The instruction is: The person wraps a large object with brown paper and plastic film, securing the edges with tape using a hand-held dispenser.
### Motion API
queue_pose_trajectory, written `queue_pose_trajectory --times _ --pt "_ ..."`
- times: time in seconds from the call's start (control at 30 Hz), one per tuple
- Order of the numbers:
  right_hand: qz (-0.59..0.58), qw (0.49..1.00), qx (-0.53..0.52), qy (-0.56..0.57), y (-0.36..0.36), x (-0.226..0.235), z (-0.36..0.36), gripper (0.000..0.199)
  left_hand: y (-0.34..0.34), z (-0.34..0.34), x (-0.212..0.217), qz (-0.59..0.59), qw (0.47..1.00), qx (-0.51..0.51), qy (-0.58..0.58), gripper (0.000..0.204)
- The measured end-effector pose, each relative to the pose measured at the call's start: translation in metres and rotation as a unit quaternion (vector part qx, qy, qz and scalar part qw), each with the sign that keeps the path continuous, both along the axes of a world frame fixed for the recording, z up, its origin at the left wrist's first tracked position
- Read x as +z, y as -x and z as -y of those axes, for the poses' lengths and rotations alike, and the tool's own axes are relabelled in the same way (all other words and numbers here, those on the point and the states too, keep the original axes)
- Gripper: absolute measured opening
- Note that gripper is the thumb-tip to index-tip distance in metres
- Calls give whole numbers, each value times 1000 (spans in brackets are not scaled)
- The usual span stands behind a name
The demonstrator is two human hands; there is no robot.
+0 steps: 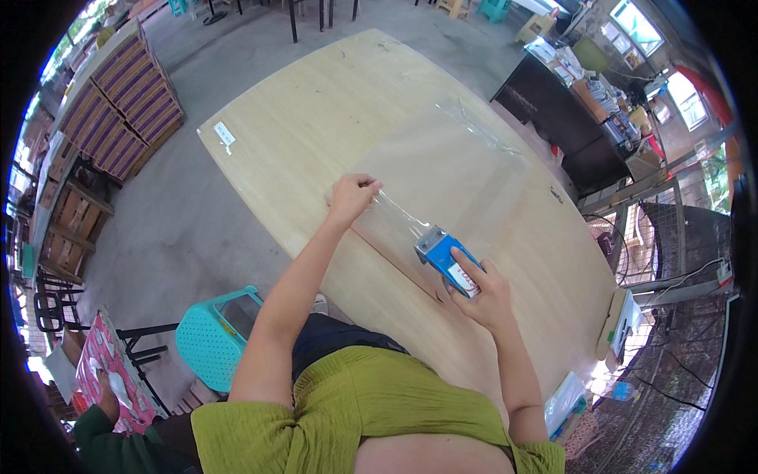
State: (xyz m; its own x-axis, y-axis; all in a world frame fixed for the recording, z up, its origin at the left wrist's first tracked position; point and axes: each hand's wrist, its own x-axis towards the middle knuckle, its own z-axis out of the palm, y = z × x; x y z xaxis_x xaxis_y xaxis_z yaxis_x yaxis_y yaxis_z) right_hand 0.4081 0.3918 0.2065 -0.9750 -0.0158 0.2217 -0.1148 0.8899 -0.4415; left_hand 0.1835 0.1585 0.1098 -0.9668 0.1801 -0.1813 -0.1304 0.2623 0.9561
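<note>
My right hand [488,294] is closed around a blue tape dispenser [444,251] with a white label, its thumb lying along the top. From the dispenser's front, a strip of clear tape [399,212] stretches taut up and left to my left hand [352,199], whose fingertips are pinched on its end. Underneath lies a large clear plastic sheet [458,162], flat on the pale wooden table [316,103]. Its near edge runs below the strip, and its far edge looks crinkled and shiny. Whether the tape touches the sheet, I cannot tell.
A turquoise plastic stool [209,340] stands at my left, near another person's arm [106,407] over a pink patterned surface [110,359]. Stacked cartons [130,103] are at the far left. A dark desk [568,126] with clutter stands beyond the table's right side.
</note>
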Motion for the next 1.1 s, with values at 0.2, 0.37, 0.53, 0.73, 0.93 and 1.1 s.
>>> queue_pose_trajectory --times 0.2,0.37,0.53,0.73,0.93,1.1 --pt "18 1000 14 11 23 -6 -5 67 16 11 -2 117 987 -8 -109 29" --pt "23 999 23 7 26 -6 -7 66 14 16 -15 71 993 -33 -91 38" --pt "13 1000 16 -21 20 0 -7 64 16 19 -14 122 985 -27 -116 40" --pt "-19 999 24 -45 9 5 -10 62 20 26 4 221 960 -64 -159 20" --pt "-27 998 21 -47 1 9 -7 63 10 26 20 158 973 -65 -152 11" --pt "-18 998 27 -48 -4 11 -3 63 0 23 21 69 986 -50 -145 20"
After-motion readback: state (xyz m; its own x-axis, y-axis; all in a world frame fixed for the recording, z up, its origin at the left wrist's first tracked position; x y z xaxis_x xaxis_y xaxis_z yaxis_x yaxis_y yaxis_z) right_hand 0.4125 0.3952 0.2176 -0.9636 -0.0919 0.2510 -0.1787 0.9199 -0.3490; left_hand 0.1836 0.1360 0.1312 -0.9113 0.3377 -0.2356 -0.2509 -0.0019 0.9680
